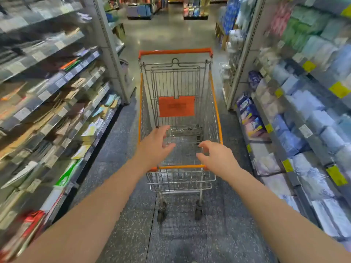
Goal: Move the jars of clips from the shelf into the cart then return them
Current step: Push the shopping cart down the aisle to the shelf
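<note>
A wire shopping cart (216, 103) with orange trim stands in the aisle straight ahead, its basket holding nothing that I can see. An orange flap hangs on its far inner panel and the orange handle is at the far end. My left hand (154, 147) hovers over the near left part of the basket, fingers spread and holding nothing. My right hand (216, 157) hovers just above the near orange rim, fingers loosely bent and holding nothing. No jars of clips show in this view; the shelves are blurred.
Shelves (57, 103) of stationery and paper goods line the left side. Shelves (303, 118) of wrapped blue and white packs line the right. The speckled aisle floor (178, 31) runs on past the cart toward display stands at the back.
</note>
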`<state>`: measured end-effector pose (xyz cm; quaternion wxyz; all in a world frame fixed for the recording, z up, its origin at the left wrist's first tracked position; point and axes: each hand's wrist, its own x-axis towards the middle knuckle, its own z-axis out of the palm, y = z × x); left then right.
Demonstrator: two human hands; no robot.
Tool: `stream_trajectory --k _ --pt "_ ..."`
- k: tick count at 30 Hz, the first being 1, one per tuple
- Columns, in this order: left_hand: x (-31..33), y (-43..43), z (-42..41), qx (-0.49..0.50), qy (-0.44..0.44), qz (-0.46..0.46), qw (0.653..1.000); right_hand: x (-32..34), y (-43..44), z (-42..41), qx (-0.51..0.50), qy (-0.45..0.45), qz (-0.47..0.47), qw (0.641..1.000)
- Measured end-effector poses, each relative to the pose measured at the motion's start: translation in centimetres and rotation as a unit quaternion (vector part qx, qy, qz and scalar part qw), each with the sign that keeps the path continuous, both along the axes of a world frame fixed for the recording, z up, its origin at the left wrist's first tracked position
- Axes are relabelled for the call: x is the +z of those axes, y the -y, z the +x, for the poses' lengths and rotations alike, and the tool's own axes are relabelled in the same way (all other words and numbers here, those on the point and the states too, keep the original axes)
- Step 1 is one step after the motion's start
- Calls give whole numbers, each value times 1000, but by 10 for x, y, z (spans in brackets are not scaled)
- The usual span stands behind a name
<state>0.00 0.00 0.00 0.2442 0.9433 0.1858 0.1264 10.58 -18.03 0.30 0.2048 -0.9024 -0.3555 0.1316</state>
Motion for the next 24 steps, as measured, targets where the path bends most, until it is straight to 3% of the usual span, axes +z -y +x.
stream_trajectory --k 4,10,12,14,17,21,24 --pt "-35 -10 22 12 -142 -12 990 -30 -27 29 40 -35 -87 995" --pt "-94 -23 42 -45 -274 -15 960 -87 -48 51 84 -104 -161 978" --pt "-114 -28 39 -32 -337 -47 940 -106 -46 51 128 -69 -241 960" --pt "-131 -31 33 -30 -385 0 923 -121 -42 50 158 4 -285 945" --pt "-149 -30 29 -3 -323 118 939 -135 -38 51 172 50 -255 950" --pt "-158 -25 29 45 -281 140 948 -135 -38 53 186 22 -242 952" --pt "-157 -23 24 53 -270 100 956 -135 -38 49 180 7 -245 953"
